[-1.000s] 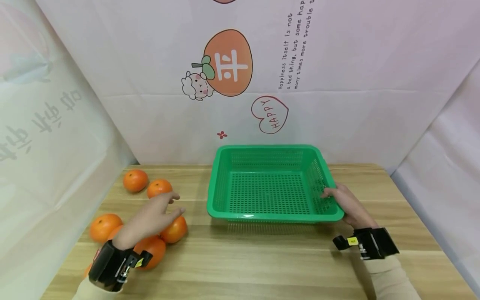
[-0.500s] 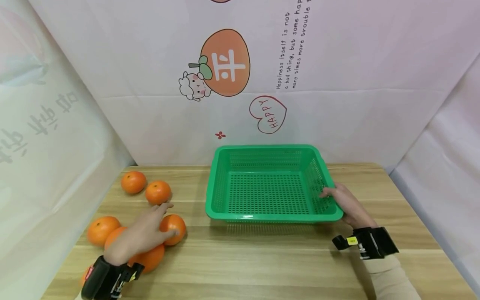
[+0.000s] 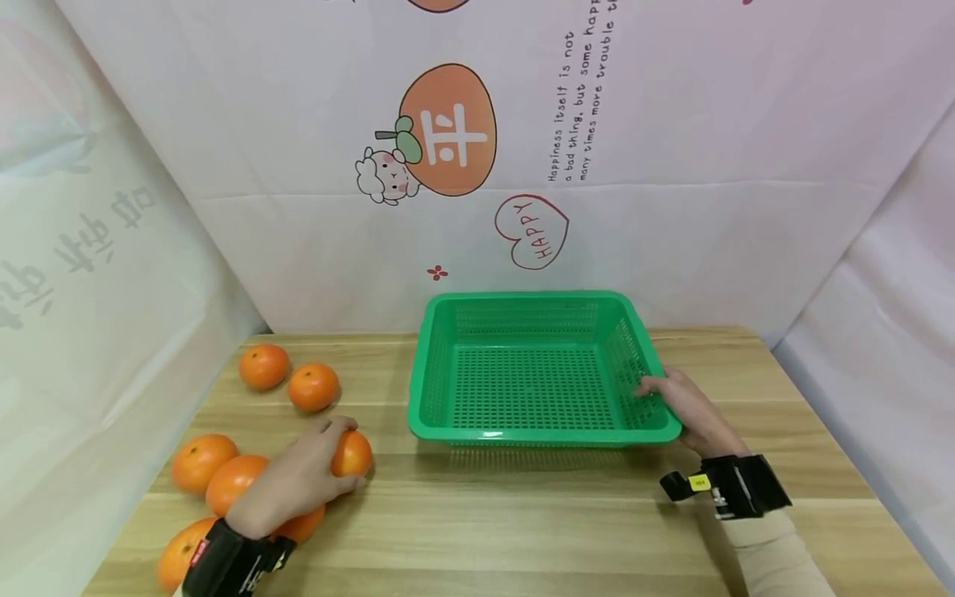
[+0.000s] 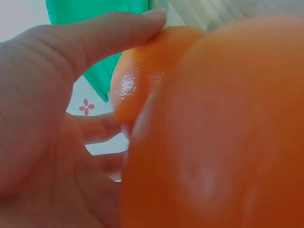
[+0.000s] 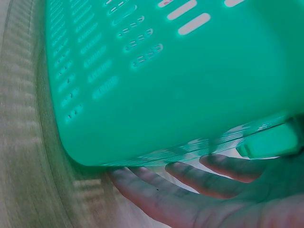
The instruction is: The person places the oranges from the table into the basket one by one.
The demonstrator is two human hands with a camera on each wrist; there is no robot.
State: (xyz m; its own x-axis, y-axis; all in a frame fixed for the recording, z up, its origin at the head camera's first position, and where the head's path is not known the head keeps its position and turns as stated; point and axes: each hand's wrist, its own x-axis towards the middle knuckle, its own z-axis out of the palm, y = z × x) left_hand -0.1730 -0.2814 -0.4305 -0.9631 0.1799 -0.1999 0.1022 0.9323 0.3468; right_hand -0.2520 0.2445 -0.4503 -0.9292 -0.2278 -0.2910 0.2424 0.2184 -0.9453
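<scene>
Wood-grain tabletop is closed off on three sides. White back sheet is printed with orange cartoon fruit, white lamb, red "HAPPY" heart, small red flower, sideways English text. Left sheet is marked with faint grey characters. Right sheet is creased. Light is spread softly.

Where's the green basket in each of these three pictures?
Head: green basket, just right of centre.
Left wrist: basket, top, left of centre, partly behind the left hand.
Right wrist: basket fills most of the upper picture, above the fingers.
Shared landmark: red flower, in head and left wrist; unclear in right wrist.
</scene>
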